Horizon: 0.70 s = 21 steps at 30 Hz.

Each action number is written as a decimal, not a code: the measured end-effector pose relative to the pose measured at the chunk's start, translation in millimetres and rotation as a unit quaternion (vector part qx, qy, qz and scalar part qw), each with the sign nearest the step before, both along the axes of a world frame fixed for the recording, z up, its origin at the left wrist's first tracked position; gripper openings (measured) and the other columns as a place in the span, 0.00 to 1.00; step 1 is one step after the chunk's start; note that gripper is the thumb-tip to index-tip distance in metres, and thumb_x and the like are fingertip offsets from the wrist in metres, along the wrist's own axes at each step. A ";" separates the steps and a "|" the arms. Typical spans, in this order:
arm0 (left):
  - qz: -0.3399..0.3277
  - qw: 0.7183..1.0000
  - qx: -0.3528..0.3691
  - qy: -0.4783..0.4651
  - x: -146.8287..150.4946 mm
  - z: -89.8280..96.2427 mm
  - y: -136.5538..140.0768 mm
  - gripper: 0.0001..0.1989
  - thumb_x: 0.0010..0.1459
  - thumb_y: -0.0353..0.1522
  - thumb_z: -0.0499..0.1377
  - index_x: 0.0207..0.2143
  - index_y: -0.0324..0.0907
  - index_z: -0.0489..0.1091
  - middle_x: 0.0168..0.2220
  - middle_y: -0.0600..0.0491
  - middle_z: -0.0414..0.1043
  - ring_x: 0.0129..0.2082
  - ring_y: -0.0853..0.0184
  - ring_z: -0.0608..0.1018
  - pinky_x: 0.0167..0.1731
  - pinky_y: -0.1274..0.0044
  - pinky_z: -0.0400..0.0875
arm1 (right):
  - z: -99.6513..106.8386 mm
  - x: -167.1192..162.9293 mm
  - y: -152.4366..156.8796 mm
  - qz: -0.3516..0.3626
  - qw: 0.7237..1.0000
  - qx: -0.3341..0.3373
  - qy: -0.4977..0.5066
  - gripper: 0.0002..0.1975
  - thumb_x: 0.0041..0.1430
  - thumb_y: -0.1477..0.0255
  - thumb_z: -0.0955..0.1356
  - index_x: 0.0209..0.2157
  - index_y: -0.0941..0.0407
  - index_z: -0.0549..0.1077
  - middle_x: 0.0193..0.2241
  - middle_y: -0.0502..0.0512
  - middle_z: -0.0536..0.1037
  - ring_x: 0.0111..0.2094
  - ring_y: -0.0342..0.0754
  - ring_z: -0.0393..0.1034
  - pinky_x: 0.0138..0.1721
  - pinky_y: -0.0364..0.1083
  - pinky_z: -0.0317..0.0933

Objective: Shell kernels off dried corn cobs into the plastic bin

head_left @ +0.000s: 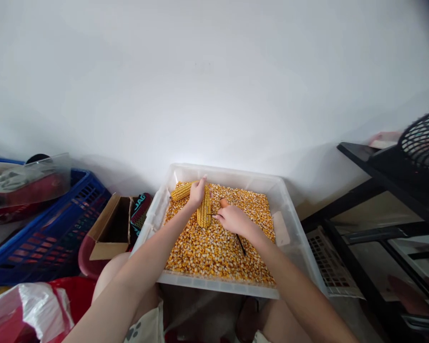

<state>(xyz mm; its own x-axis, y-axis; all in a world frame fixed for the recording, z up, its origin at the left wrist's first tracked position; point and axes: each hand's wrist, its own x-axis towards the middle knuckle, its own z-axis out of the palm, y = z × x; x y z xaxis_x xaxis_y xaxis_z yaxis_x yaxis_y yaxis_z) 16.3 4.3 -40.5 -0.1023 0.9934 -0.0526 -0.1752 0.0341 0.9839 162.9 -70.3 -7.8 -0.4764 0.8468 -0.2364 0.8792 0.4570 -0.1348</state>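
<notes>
My left hand (197,191) is closed around the upper part of an ear of corn (204,212), which points down toward me over a bed of loose corn kernels (207,252). A second ear of corn (181,191) lies to the left of that hand. My right hand (232,219) grips a thin pointed tool (211,215), its tip against the ear's right side. Most of the tool is hidden by my fingers. An orange piece (223,203) shows above this hand and a dark rod (241,244) below it; whether they belong to the tool is unclear.
The kernels fill a translucent plastic bin (296,243) set against a white wall (214,95). Left of it are an open cardboard box (110,228) and a blue crate (50,233). A black metal frame (350,267) with a fan (425,138) stands on the right.
</notes>
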 end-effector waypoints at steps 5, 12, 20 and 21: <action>-0.027 0.995 0.042 0.087 11.0 -3.3 -3.8 0.25 0.54 0.53 0.51 0.19 0.41 0.60 0.14 0.56 0.60 0.16 0.70 0.66 0.20 0.77 0.59 | 2.6 -3.6 -0.8 0.025 1.000 -0.010 -0.009 0.17 0.63 0.67 0.59 0.38 0.59 0.77 0.34 0.63 0.78 0.39 0.52 0.73 0.40 0.45 0.61; -0.071 0.947 0.150 0.274 34.4 4.7 -23.8 0.25 0.59 0.50 0.47 0.17 0.42 0.53 0.17 0.59 0.52 0.21 0.72 0.59 0.24 0.77 0.52 | 6.3 -2.9 -2.6 0.042 0.999 -0.023 -0.010 0.15 0.61 0.70 0.61 0.41 0.60 0.77 0.38 0.66 0.78 0.40 0.55 0.72 0.39 0.46 0.61; -0.232 0.908 0.161 0.310 40.0 10.4 -31.1 0.24 0.59 0.49 0.47 0.20 0.41 0.55 0.19 0.60 0.52 0.23 0.72 0.60 0.26 0.78 0.53 | 5.0 -2.9 -4.2 0.046 0.998 -0.030 0.013 0.15 0.59 0.72 0.62 0.44 0.62 0.75 0.40 0.66 0.78 0.40 0.54 0.73 0.38 0.45 0.61; -0.245 0.907 0.158 0.304 39.6 10.4 -30.5 0.24 0.59 0.50 0.47 0.20 0.41 0.56 0.19 0.60 0.53 0.23 0.72 0.60 0.27 0.78 0.54 | 5.3 -2.6 -4.2 0.045 0.998 -0.035 0.013 0.15 0.59 0.71 0.62 0.44 0.62 0.75 0.40 0.66 0.78 0.40 0.54 0.73 0.38 0.45 0.61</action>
<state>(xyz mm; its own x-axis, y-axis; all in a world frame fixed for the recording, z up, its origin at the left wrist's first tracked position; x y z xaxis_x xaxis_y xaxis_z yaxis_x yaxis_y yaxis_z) 55.9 -26.3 -30.1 0.4405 0.8831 0.1615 0.3636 -0.3400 0.8673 160.2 -74.5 -2.5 -0.5570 0.7818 -0.2802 0.8305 0.5235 -0.1904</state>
